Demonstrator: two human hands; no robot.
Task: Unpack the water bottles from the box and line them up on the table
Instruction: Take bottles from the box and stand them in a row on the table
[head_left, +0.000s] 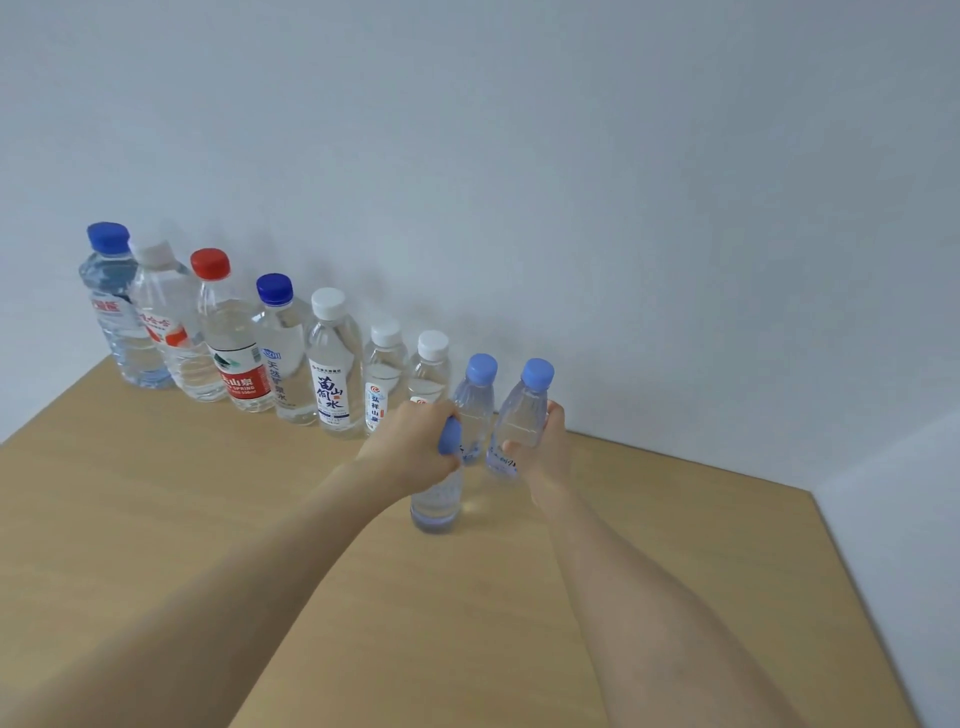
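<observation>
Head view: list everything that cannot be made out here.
1. box: nowhere in the head view, beyond the frame.
2. front bottle: neck and shoulder covered by the left hand; label unreadable.
3. white-capped bottle behind that hand: label mostly hidden by it.
4. tilted bottle gripped by the right hand: print blurred, partly under the fingers.
5. far-left bottle: label blurred.

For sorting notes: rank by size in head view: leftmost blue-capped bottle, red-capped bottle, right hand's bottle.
Leftmost blue-capped bottle and red-capped bottle: look alike.
Bottle in right hand: smallest, though nearer.
</observation>
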